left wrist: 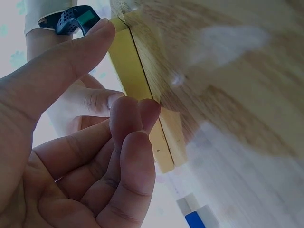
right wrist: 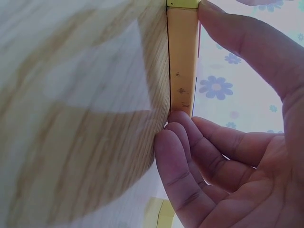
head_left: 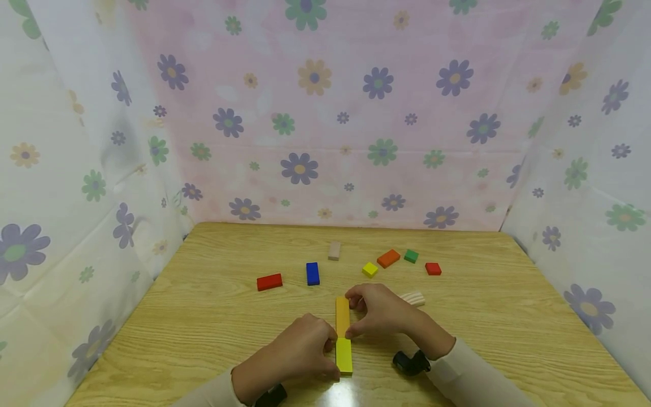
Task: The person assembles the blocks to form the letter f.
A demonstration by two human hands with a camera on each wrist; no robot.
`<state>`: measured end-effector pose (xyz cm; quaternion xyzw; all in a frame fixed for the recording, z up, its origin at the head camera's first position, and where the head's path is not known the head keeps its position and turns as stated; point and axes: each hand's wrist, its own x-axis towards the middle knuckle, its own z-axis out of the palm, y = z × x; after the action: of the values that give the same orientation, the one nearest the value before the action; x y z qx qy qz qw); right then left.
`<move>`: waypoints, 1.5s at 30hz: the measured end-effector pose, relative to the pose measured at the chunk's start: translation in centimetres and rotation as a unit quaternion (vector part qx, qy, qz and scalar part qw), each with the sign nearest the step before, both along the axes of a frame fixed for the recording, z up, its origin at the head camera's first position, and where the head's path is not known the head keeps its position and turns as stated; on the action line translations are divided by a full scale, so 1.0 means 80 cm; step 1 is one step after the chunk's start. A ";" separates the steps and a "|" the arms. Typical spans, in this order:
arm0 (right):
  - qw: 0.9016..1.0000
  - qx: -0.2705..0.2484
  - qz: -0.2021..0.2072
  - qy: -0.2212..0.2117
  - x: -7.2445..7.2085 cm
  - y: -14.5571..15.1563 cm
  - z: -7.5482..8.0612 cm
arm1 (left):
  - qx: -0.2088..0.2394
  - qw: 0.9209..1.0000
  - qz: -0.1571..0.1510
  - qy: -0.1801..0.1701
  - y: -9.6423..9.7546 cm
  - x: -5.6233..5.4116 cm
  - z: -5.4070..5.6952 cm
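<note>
A yellow block (head_left: 344, 362) and an orange-yellow block (head_left: 342, 316) lie end to end on the table, in line away from me. My left hand (head_left: 305, 346) holds the yellow block from its left side, thumb by the near end and fingertips by the seam. Around the orange-yellow block (right wrist: 182, 57) curls my right hand (head_left: 378, 311). Its thumb is at the seam and its fingers reach the far end, as the right wrist view shows. The left wrist view has the yellow block (left wrist: 130, 61) running past the left thumb and fingers.
Farther back on the wooden table (head_left: 224, 316) lie a red block (head_left: 269, 282), a blue block (head_left: 312, 273), a plain wood block (head_left: 334, 251) and several small coloured blocks (head_left: 389, 258). A ridged pale wood piece (head_left: 414, 298) sits partly behind my right hand. Flowered cloth (head_left: 335, 141) encloses the table.
</note>
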<state>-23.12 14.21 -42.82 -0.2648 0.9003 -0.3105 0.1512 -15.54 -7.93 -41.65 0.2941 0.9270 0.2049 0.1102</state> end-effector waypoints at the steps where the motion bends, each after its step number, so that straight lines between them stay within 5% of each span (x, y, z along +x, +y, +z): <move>1: 1.000 0.000 0.000 -0.001 0.000 0.000 0.000 | -0.001 1.000 -0.001 0.001 0.000 0.000 0.000; 45: 1.000 0.008 0.003 0.003 0.000 -0.002 0.000 | -0.017 1.000 0.009 0.005 0.001 0.002 -0.001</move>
<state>-23.14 14.04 -42.86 -0.2675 0.9025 -0.3016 0.1514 -15.39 -7.82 -41.70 0.2853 0.9334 0.1887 0.1089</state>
